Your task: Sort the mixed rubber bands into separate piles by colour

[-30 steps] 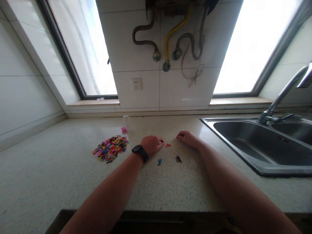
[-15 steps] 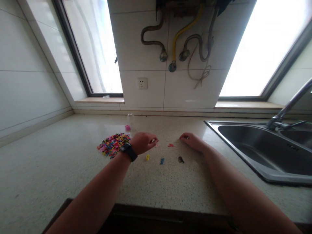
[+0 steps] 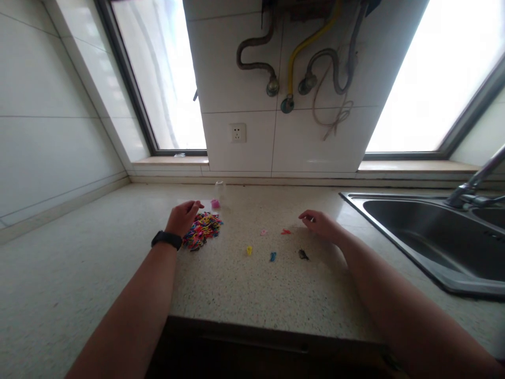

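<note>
Heap (image 3: pixel 206 226) of thin, colourful pieces, speckled counter (image 3: pixel 236 295)
Left hand (image 3: pixel 183 217) beside it, right hand (image 3: pixel 320 224) well apart, both loosely curled; cannot tell if either grips anything.

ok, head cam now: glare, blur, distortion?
Head view: left window and right window blown out to white; head view: coloured pile soft, pieces blending together; head view: sink looks stretched toward the right edge.

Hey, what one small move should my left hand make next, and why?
I'd probably pinch a piece from the multicoloured pile with the left hand: it is at the pile's edge, while yellow bits and blue bits lie apart, each colour in its own spot.
</note>
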`<state>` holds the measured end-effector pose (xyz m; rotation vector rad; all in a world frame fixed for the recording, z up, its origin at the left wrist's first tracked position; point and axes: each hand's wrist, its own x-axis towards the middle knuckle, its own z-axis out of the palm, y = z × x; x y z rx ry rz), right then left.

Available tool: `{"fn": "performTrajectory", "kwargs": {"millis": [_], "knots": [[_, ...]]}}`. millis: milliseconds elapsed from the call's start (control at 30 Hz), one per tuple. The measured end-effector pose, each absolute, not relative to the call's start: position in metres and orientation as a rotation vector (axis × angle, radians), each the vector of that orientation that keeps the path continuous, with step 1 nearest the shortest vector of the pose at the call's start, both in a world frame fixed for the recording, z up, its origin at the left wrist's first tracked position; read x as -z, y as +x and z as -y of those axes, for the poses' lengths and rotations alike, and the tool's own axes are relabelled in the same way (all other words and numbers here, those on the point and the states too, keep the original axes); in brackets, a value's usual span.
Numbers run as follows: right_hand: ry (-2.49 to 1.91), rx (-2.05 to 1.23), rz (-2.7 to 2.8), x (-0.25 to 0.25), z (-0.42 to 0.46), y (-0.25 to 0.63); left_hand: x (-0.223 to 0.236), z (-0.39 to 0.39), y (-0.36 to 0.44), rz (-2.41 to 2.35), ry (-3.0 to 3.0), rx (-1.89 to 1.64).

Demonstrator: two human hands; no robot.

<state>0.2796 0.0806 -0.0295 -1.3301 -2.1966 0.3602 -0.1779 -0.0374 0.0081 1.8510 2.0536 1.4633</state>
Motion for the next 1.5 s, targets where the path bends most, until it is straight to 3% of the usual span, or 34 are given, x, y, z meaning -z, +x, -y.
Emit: {"fn": "performTrajectory", "kwargs": {"millis": [200, 467, 733, 1167, 1500], "knots": [[-1.116, -0.38, 2.127, 0.0, -0.062, 0.234, -0.001, 0.028, -0.183, -1.962, 1.721, -1.574], [-0.808, -0.312, 2.591, -0.034, -0.036, 0.119, 0.002, 0.021, -0.186, -2.041, 1.775, -1.532], [-0.985, -0.118, 2.843, -0.019, -0.049, 0.042, 0.003, 0.017, -0.189, -2.111, 1.852, -1.424], [-1.076, -0.109, 2.811, 0.003, -0.056, 0.012, 0.0, 0.016, -0.184, -2.14, 1.962, -1.363], [-1.039, -0.157, 2.699, -0.011, -0.055, 0.048, 0.0, 0.016, -0.183, -2.134, 1.954, -1.354]]}}
